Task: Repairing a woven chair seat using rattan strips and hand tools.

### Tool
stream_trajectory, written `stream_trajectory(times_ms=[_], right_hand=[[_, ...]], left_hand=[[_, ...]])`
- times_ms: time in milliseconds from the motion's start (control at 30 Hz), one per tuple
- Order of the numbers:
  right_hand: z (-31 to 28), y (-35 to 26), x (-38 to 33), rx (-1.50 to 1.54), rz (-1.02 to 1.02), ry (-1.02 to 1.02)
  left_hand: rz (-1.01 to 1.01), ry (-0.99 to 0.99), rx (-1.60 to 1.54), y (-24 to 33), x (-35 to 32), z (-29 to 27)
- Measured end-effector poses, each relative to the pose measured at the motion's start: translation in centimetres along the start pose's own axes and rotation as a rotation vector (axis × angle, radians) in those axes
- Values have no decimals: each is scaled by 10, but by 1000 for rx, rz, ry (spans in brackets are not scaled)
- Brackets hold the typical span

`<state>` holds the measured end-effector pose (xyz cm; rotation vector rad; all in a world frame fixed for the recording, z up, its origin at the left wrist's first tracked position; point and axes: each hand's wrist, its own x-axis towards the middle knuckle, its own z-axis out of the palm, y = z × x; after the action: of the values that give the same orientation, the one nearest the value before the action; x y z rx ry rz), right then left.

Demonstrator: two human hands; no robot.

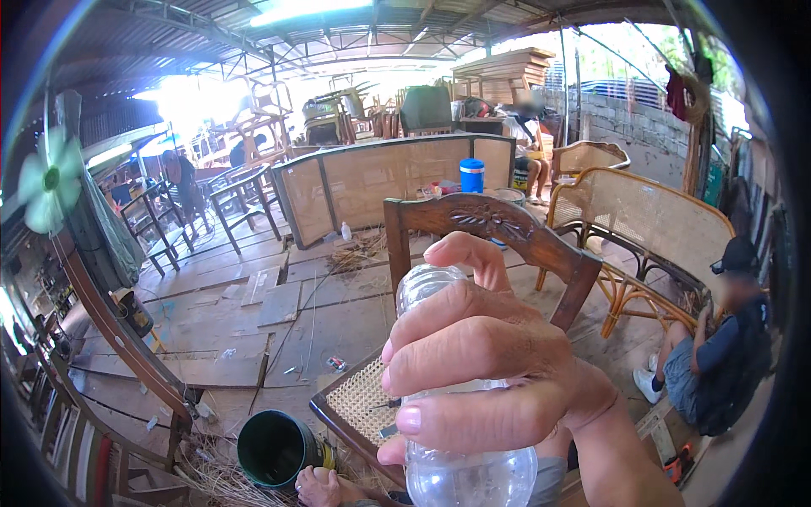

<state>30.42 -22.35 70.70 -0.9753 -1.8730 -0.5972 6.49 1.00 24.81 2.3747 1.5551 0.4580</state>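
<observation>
My right hand is raised in the middle of the view, its fingers wrapped round a clear plastic bottle. No label shows on the bottle, and my fingers hide much of its side. Low down, my left hand is beside a dark green bucket, with its fingers curled; what they hold, if anything, is too small to make out. Behind the bottle stands a wooden chair with a carved backrest and a woven cane seat. Small items lie on that seat, partly hidden by my right hand.
At the right, a person in dark clothes sits low near a rattan bench. A long framed panel and a blue water jug are farther back. A green fan spins at left. Cane strips litter the floor.
</observation>
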Motion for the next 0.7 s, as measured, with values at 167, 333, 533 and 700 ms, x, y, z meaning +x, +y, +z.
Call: stream_trajectory(times_ms=[167, 333, 533, 700], right_hand=[[2, 0, 3, -6, -20, -1], [5, 1, 5, 19, -11, -10], [8, 4, 8, 23, -31, -13], [10, 2, 10, 44, -23, 10]], left_hand=[[63, 7, 24, -4, 2, 3], [70, 58, 25, -9, 2, 9], [46, 66, 4, 4, 0, -4], [-48, 44, -81, 7, -6, -9]])
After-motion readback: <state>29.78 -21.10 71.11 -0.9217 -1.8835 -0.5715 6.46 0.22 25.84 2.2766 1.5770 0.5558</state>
